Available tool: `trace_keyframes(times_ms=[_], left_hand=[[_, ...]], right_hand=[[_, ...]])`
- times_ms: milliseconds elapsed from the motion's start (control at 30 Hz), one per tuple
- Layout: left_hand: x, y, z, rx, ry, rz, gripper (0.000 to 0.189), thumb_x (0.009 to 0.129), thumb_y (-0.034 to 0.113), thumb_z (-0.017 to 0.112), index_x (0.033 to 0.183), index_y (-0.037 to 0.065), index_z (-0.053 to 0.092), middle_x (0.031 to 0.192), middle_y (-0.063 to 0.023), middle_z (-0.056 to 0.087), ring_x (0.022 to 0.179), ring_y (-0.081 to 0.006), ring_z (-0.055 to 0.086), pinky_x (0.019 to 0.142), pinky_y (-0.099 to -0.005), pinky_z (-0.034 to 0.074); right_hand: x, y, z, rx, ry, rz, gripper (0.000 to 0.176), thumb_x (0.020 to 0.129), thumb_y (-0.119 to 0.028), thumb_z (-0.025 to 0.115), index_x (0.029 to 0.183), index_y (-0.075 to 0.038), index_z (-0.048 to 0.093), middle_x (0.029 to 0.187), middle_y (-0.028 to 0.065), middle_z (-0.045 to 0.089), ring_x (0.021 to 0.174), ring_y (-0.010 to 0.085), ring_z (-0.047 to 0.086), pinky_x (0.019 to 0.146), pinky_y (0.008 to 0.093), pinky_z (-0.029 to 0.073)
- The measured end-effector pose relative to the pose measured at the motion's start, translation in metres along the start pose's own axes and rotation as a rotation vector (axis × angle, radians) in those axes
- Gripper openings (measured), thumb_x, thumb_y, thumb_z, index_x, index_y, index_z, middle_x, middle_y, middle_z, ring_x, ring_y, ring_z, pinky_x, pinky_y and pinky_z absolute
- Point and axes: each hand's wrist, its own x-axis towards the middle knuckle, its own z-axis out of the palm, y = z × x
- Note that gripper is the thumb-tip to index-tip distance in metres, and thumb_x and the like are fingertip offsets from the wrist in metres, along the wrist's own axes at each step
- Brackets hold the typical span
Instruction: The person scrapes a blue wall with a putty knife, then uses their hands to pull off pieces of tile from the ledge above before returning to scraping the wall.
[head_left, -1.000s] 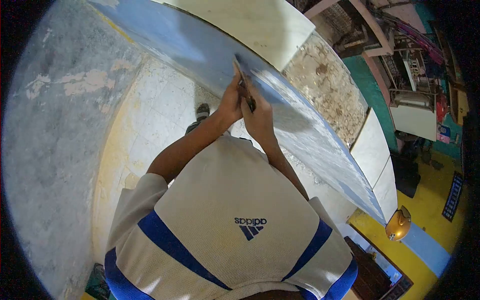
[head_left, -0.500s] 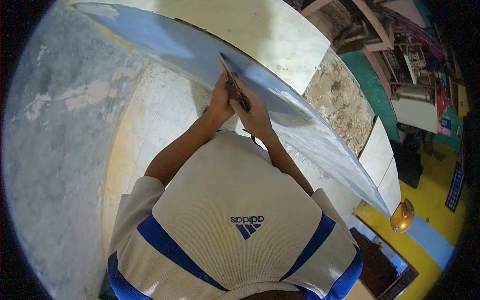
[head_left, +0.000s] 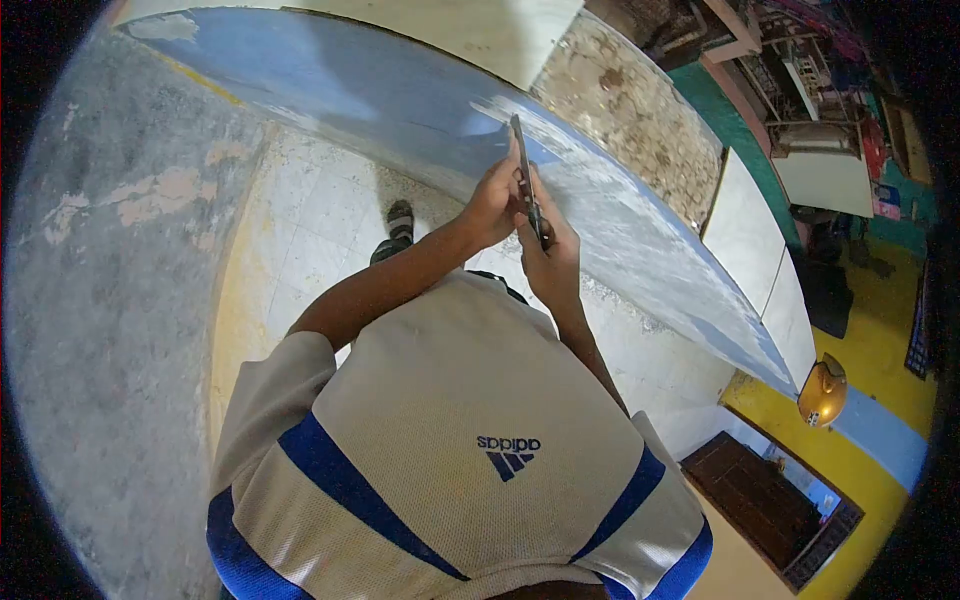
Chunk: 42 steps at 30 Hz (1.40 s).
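Both my hands hold a flat metal scraper [head_left: 524, 178] against a long blue-painted board [head_left: 400, 95]. My left hand [head_left: 492, 205] grips the handle from the left. From the right, my right hand [head_left: 550, 250] wraps the lower handle. The blade's tip touches the board where blue paint meets a scraped, whitish patch [head_left: 640, 240]. My cream shirt with blue stripes [head_left: 450, 440] fills the lower view. One sandalled foot [head_left: 398, 225] shows below on the tiled floor.
A rough grey wall [head_left: 100, 300] rises on the left. White panels [head_left: 755, 260] and a speckled slab [head_left: 630, 100] lie beyond the board. A gold helmet [head_left: 822, 392] and a dark wooden cabinet [head_left: 770, 495] sit at lower right; shelving clutter stands at upper right.
The scraper and both hands have moved right along the board and the blade has turned more upright. The view has shifted, showing more of the scraped patch.
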Motion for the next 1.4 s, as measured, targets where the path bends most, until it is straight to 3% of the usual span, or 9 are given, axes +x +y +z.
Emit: trace_keyframes(times_ms=[100,200,300,467,567,933,1233,1333,1400], left_hand=[[0.006,-0.008,0.005,-0.11,-0.009,0.123,0.034,0.101,0.046,0.046,0.104,0.013,0.054,0.087,0.0,0.057,0.076,-0.0151,0.059,0.067,-0.0307,0.051],[0.003,-0.002,0.009,-0.028,0.201,0.17,0.032,0.102,0.043,0.046,0.102,0.012,0.055,0.084,-0.001,0.058,0.074,-0.0159,0.059,0.065,-0.0313,0.052],[0.008,0.005,0.002,-0.059,0.148,0.244,0.032,0.102,0.042,0.047,0.099,0.012,0.056,0.081,-0.0021,0.059,0.071,-0.0166,0.059,0.064,-0.0326,0.053],[0.001,0.011,0.006,-0.079,0.19,0.233,0.03,0.101,0.04,0.051,0.093,0.012,0.057,0.077,-0.0015,0.058,0.067,-0.0138,0.057,0.061,-0.0301,0.051],[0.0,0.014,0.001,-0.022,0.173,0.245,0.031,0.101,0.041,0.051,0.094,0.012,0.057,0.079,-0.0012,0.058,0.068,-0.0141,0.057,0.063,-0.0303,0.052],[-0.007,0.023,0.017,0.201,0.374,0.322,0.032,0.1,0.042,0.055,0.088,0.013,0.057,0.074,0.0044,0.053,0.063,-0.0047,0.049,0.054,-0.0229,0.043],[0.0,0.016,0.017,0.239,0.412,0.351,0.033,0.101,0.042,0.052,0.09,0.011,0.054,0.075,0.0033,0.05,0.063,-0.008,0.049,0.054,-0.0255,0.043],[0.0,0.011,0.02,0.205,0.383,0.361,0.034,0.101,0.042,0.051,0.091,0.01,0.054,0.076,0.0014,0.051,0.063,-0.0095,0.05,0.055,-0.0276,0.046],[0.0,0.006,0.025,0.176,0.43,0.368,0.035,0.101,0.043,0.051,0.092,0.009,0.053,0.077,0.0004,0.052,0.064,-0.0105,0.052,0.056,-0.0294,0.048]], right_hand=[[0.0,-0.006,-0.005,0.008,-0.023,-0.006,0.05,0.099,-0.021,0.054,0.145,-0.003,0.042,0.146,0.021,0.046,0.134,0.0277,0.046,0.107,0.0337,0.037],[0.008,0.005,0.0,0.01,-0.043,-0.09,0.049,0.1,-0.018,0.052,0.145,-0.002,0.041,0.147,0.0213,0.044,0.137,0.0291,0.043,0.109,0.0345,0.035],[0.009,0.003,0.009,0.042,-0.044,-0.047,0.05,0.098,-0.01,0.051,0.146,-0.003,0.04,0.147,0.0229,0.043,0.138,0.0302,0.041,0.111,0.0358,0.032],[0.012,-0.005,0.021,-0.041,-0.021,-0.192,0.057,0.094,-0.003,0.051,0.149,-0.005,0.036,0.142,0.0265,0.048,0.13,0.0294,0.05,0.106,0.0359,0.039],[0.013,-0.011,0.024,-0.005,-0.06,0.023,0.059,0.093,0.0,0.051,0.149,-0.006,0.035,0.14,0.0259,0.049,0.127,0.0287,0.054,0.103,0.0344,0.042],[0.021,-0.01,0.028,0.154,-0.067,0.233,0.062,0.09,0.006,0.048,0.15,-0.008,0.036,0.145,0.0169,0.048,0.124,0.021,0.053,0.102,0.0304,0.042],[0.024,0.006,0.015,0.236,-0.059,0.109,0.063,0.086,0.007,0.053,0.146,-0.007,0.042,0.137,0.0142,0.057,0.117,0.0159,0.055,0.1,0.0285,0.041],[0.02,0.015,0.005,0.21,-0.062,0.066,0.059,0.088,0.001,0.056,0.145,-0.01,0.044,0.11,0.007,0.054,0.092,0.0127,0.05,0.078,0.0259,0.037],[0.015,0.014,0.003,0.214,-0.075,0.078,0.059,0.091,0.0,0.055,0.147,-0.015,0.043,0.074,-0.0034,0.046,0.057,0.0048,0.038,0.05,0.0233,0.028]])
